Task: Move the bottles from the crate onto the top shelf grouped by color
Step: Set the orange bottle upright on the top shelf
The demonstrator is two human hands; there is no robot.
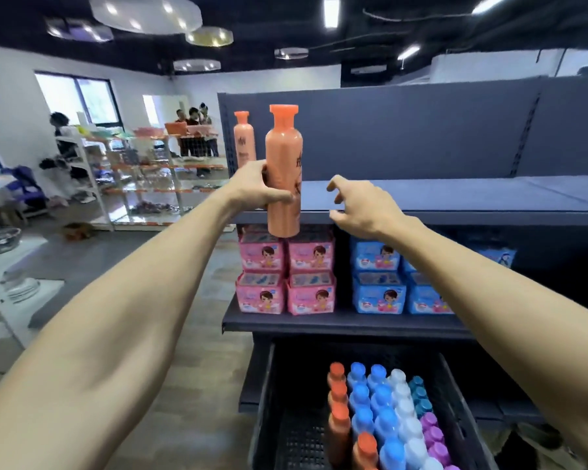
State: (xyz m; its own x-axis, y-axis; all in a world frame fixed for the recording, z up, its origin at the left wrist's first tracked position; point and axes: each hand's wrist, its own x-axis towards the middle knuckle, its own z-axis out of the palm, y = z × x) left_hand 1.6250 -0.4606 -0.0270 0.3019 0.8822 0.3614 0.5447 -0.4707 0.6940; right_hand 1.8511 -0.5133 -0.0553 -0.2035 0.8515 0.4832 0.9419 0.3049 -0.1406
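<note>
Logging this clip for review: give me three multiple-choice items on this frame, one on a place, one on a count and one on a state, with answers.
1. Where on the top shelf does the shelved orange bottle stand?
A. left end
B. middle
C. right end

2. How many bottles stand on the top shelf?
A. none
B. one
C. three

3. What is the right hand doing?
A. gripping something
B. clenched in a fist
C. open, holding nothing

Answers:
1 A: it stands by the shelf's left edge.
2 B: only that one rests there; the held orange bottle is in the left hand, in front of the shelf.
3 C: its fingers are spread near the shelf's front edge.
</note>
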